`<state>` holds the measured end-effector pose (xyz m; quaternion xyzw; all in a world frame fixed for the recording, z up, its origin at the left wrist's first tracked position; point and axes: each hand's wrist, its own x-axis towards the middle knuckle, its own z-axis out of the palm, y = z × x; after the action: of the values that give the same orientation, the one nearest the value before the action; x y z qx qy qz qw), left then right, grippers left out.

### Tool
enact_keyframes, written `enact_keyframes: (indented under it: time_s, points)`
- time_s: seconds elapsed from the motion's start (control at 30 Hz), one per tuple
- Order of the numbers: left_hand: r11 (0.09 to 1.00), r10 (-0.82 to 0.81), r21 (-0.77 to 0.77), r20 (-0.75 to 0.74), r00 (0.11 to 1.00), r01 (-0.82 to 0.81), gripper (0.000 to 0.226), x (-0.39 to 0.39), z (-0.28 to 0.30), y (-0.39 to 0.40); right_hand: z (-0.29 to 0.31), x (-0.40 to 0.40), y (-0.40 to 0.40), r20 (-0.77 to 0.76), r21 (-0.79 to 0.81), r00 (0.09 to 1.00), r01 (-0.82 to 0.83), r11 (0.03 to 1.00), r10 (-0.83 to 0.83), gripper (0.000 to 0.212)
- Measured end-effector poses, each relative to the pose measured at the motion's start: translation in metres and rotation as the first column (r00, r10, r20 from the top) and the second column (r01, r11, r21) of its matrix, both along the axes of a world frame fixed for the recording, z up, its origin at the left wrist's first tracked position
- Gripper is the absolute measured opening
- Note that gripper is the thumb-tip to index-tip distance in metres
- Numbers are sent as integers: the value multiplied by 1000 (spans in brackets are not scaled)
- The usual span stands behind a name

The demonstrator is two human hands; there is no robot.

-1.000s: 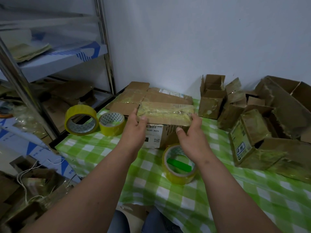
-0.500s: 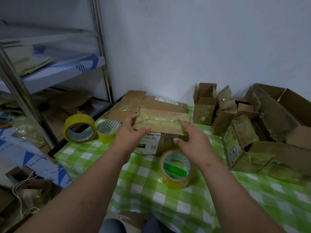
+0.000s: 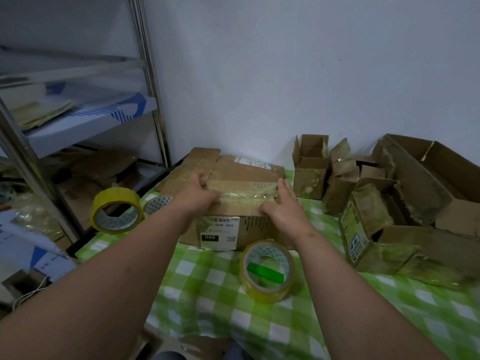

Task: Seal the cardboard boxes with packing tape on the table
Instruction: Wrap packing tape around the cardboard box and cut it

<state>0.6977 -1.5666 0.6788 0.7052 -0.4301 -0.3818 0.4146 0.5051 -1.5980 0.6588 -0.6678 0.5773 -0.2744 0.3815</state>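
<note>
**Hands flat on the taped box**

Hands pressed the lid of a brown cardboard box with a white barcode label, which sat at the back of the worktop covered in green-and-white checked cloth. My left hand lay on the box's left top edge, fingers extended over the strip of clear yellowish tape; my right hand rested flat on the right end, fingers straight, gripping nothing. A yellow tape roll with a green tab stood just in front of the box. Two more yellow tape rolls stood to the left. Open, worn brown cardboard boxes were heaped on the right.
</note>
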Motion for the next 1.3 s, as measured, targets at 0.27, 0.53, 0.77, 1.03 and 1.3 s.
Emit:
enact_keyframes:
  time_s: [0.27, 0.53, 0.77, 1.03, 1.3]
  points:
    - [998, 22, 57, 50, 998, -25, 58, -5, -7, -7, -2, 2, -5, -291, -49, 956, 21, 999, -35, 96]
    - [998, -8, 64, -52, 999, 12, 59, -5, -7, -5, -7, 3, -8, -78, -32, 997, 22, 999, -24, 104]
    - [993, -2, 118, -113, 994, 15, 49, -2, -10, -9, -12, -2, -7, 142, 64, 989, 24, 998, -33, 108]
    - [994, 38, 109, -181, 983, -18, 47, -2, -16, -14, -8, 2, -5, 59, 0, 998, -14, 1000, 14, 63]
    - [997, 78, 14, -200, 977, -76, 55, -1, -19, -13, -9, -2, -3, 112, 11, 993, -25, 1000, 24, 63]
